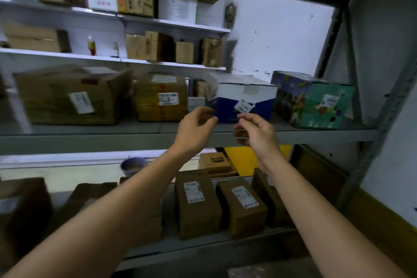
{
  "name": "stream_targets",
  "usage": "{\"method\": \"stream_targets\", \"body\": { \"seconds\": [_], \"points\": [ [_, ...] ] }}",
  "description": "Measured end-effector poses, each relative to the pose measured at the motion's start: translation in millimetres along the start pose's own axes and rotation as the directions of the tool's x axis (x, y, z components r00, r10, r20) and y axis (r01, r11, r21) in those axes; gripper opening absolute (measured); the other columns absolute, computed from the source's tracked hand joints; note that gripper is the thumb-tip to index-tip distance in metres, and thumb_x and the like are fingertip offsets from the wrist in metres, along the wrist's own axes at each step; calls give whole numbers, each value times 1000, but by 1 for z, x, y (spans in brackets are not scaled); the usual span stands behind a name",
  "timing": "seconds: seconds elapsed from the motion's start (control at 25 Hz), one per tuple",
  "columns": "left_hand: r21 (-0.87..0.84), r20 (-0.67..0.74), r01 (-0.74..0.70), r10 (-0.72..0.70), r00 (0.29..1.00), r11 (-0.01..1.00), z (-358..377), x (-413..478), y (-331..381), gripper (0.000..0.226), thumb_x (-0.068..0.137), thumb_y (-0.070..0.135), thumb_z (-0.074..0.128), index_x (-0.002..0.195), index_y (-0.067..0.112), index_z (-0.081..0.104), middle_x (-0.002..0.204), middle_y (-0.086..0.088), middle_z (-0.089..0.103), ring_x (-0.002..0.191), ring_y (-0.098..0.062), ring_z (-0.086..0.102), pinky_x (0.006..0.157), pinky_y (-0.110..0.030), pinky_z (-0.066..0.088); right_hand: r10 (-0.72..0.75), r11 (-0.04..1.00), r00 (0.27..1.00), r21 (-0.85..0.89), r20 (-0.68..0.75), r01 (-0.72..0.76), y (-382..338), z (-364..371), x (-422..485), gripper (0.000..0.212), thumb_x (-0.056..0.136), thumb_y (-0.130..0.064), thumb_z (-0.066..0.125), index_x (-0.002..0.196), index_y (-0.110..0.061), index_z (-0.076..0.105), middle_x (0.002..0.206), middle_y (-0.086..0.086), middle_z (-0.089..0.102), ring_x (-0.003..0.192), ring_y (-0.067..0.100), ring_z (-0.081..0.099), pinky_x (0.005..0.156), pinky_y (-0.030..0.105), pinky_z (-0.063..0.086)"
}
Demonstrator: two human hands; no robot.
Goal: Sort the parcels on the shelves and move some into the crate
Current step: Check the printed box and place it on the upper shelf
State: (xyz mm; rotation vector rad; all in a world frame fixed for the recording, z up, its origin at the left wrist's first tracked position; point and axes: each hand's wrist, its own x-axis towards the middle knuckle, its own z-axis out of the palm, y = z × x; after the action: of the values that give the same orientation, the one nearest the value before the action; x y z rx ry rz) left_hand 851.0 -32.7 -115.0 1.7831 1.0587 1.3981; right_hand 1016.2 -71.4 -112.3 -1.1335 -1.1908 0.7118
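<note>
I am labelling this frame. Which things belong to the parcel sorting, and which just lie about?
Job:
white-and-blue cardboard box
colourful printed carton
brown labelled cardboard parcels

Lying about:
small red-and-yellow bottle
blue round bowl

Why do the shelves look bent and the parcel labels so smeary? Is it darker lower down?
Head view: the wide-angle lens bows the shelf edge and metal upright; motion blur smears the label on the large brown box; light is strongest on the white wall, while the lower-shelf parcels sit in shade.
</note>
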Motion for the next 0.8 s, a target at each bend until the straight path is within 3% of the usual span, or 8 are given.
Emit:
{"method": "stream_targets", "body": {
  "seconds": [0.2,0.36,0.52,0.68,0.8],
  "points": [
    [25,-76,50,-48,996,998,-93,-70,-32,31,96,25,64,127,20,63,111,4,72,104,-9,67,88,-27,55,50,998,995,38,86,-54,-3,99,-71,13,101,-20,56,103,-23,69,93,6,70,90,23,68,78,38,55],
    [41,-173,119,-110,979,992,-172,-123,-53,30,95,25,65,124,19,65,110,2,74,99,-10,69,83,-34,57,84,994,983,62,166,-95,-1,175,-120,14,102,-18,55,103,-22,68,94,7,70,88,23,68,73,33,54],
    [77,-250,174,-150,957,982,-233,-156,-66,32,96,23,65,127,17,63,115,-1,72,107,-13,67,93,-37,58,130,983,962,93,239,-156,8,237,-150,14,102,-18,55,101,-23,69,92,6,71,88,22,68,74,31,54],
    [115,-317,215,-169,933,970,-277,-166,-85,30,96,19,65,126,14,64,111,-2,72,102,-13,68,82,-23,55,184,964,932,126,311,-233,18,290,-162,14,101,-15,56,103,-17,69,90,6,69,86,20,66,73,28,54],
    [136,-362,267,-203,910,954,-306,-167,-106,30,96,20,66,125,13,65,108,-1,72,99,-12,68,78,-20,54,222,954,901,110,374,-281,36,328,-160,15,101,-13,56,101,-16,70,95,9,71,89,21,68,75,28,55]
  ]
}}
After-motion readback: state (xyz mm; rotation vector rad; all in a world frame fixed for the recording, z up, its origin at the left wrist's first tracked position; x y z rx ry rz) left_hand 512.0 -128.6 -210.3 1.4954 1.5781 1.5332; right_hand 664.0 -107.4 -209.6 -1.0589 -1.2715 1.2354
